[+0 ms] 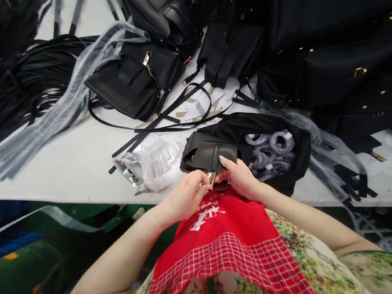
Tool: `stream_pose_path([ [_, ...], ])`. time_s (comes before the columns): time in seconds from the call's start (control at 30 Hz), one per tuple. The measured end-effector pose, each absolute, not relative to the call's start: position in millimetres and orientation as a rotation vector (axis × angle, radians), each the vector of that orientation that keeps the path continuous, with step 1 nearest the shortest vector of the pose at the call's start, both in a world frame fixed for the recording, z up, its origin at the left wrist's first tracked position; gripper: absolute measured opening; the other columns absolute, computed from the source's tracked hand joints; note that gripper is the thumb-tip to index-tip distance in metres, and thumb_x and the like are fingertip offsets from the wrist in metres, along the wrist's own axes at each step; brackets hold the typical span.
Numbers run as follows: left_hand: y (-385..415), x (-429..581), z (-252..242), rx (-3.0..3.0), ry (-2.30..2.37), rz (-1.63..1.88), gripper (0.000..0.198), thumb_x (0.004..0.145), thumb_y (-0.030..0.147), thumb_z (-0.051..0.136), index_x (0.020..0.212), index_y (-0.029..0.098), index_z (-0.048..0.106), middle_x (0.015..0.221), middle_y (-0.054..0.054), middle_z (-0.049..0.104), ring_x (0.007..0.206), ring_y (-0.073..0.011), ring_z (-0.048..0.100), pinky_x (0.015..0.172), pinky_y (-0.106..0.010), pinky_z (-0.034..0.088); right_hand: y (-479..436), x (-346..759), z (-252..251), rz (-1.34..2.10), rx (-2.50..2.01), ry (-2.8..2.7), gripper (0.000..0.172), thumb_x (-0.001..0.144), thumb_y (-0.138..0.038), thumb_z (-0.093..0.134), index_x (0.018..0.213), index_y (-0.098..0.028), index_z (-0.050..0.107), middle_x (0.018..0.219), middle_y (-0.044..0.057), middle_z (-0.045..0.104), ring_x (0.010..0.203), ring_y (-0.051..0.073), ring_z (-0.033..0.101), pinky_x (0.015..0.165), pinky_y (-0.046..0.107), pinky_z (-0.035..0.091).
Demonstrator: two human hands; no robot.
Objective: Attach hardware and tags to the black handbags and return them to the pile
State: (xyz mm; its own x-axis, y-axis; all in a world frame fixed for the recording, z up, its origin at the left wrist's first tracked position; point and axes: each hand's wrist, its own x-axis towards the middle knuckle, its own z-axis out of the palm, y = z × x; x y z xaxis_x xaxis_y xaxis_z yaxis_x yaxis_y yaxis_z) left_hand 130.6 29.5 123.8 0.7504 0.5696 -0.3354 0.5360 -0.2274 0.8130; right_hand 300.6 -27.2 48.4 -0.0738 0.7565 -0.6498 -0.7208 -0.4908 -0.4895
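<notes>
A small black handbag (209,154) rests at the white table's near edge, its flap strap ending in a gold clasp (211,178). My left hand (185,195) pinches that clasp with closed fingers. My right hand (239,175) grips the bag's lower right side, thumb on the front flap. Both hands sit just above my red apron (226,240).
A black pouch (301,153) holding coiled clear-wrapped rings (271,151) lies right of the bag. Several finished black bags (136,79) pile at the back. Black straps (16,71) heap at left, plastic sleeves (57,111) beside them. Small packets (149,164) lie near the table (67,167) edge.
</notes>
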Motion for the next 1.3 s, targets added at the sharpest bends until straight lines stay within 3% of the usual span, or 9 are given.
stream_pose_path([
  [0.13, 25, 134, 111, 1.840, 0.927, 0.136, 0.008, 0.091, 0.015, 0.043, 0.088, 0.020, 0.049, 0.082, -0.004, 0.059, 0.078, -0.0169, 0.060, 0.077, -0.033, 0.049, -27, 301, 45, 1.960, -0.880, 0.022, 0.027, 0.076, -0.035, 0.075, 0.085, -0.011, 0.068, 0.073, 0.005, 0.070, 0.063, 0.012, 0.064, 0.064, 0.023, 0.054],
  [0.27, 24, 136, 103, 1.811, 0.918, 0.193, 0.008, 0.092, 0.017, 0.044, 0.087, 0.020, 0.049, 0.081, -0.002, 0.059, 0.075, -0.0151, 0.060, 0.075, -0.031, 0.049, -27, 298, 45, 2.030, -0.828, 0.041, 0.030, 0.064, -0.025, 0.084, 0.086, -0.010, 0.071, 0.075, 0.002, 0.069, 0.064, 0.008, 0.062, 0.064, 0.018, 0.051],
  [0.33, 27, 136, 105, 1.842, 0.911, 0.198, 0.003, 0.090, 0.019, 0.050, 0.088, 0.020, 0.050, 0.082, -0.001, 0.059, 0.076, -0.0148, 0.060, 0.074, -0.029, 0.048, -27, 297, 46, 2.046, -0.803, 0.037, 0.030, 0.066, -0.028, 0.084, 0.088, -0.010, 0.072, 0.078, 0.003, 0.070, 0.066, 0.008, 0.063, 0.064, 0.018, 0.051],
  [0.5, 34, 139, 114, 1.900, 0.957, 0.204, 0.014, 0.081, 0.020, 0.067, 0.084, 0.020, 0.053, 0.081, 0.001, 0.061, 0.075, -0.0132, 0.058, 0.073, -0.026, 0.047, -26, 295, 47, 2.037, -0.808, -0.011, 0.026, 0.071, -0.030, 0.081, 0.086, -0.012, 0.071, 0.080, 0.004, 0.070, 0.069, 0.011, 0.064, 0.067, 0.023, 0.051],
  [0.83, 21, 136, 117, 1.959, 0.868, 0.164, 0.009, 0.084, 0.012, 0.056, 0.081, 0.019, 0.053, 0.080, -0.001, 0.061, 0.078, -0.0161, 0.057, 0.075, -0.030, 0.046, -29, 295, 54, 2.045, -0.903, 0.093, 0.027, 0.070, -0.031, 0.082, 0.081, -0.010, 0.070, 0.070, 0.001, 0.067, 0.060, 0.007, 0.060, 0.059, 0.017, 0.049],
  [0.93, 29, 124, 122, 1.626, 0.891, 0.180, 0.006, 0.085, 0.019, 0.059, 0.085, 0.019, 0.053, 0.080, 0.000, 0.058, 0.068, -0.0129, 0.056, 0.065, -0.027, 0.046, -28, 302, 57, 2.041, -0.863, 0.157, 0.028, 0.069, -0.029, 0.082, 0.088, -0.011, 0.071, 0.077, 0.002, 0.068, 0.066, 0.007, 0.061, 0.062, 0.016, 0.050],
  [1.07, 47, 104, 122, 1.137, 0.987, 0.335, 0.019, 0.083, 0.030, 0.065, 0.091, 0.018, 0.052, 0.076, 0.003, 0.053, 0.054, -0.0068, 0.050, 0.052, -0.021, 0.042, -27, 311, 54, 1.916, -0.890, 0.059, 0.022, 0.073, -0.028, 0.078, 0.087, -0.012, 0.071, 0.081, 0.002, 0.067, 0.065, 0.007, 0.057, 0.059, 0.018, 0.047],
  [1.3, 48, 98, 111, 1.276, 1.132, 0.315, 0.025, 0.080, 0.030, 0.067, 0.098, 0.018, 0.055, 0.061, 0.008, 0.044, 0.049, -0.0064, 0.048, 0.048, -0.018, 0.041, -26, 311, 46, 1.870, -1.101, -0.233, 0.026, 0.075, -0.035, 0.074, 0.089, -0.014, 0.071, 0.078, 0.002, 0.066, 0.060, 0.008, 0.052, 0.057, 0.022, 0.044],
])
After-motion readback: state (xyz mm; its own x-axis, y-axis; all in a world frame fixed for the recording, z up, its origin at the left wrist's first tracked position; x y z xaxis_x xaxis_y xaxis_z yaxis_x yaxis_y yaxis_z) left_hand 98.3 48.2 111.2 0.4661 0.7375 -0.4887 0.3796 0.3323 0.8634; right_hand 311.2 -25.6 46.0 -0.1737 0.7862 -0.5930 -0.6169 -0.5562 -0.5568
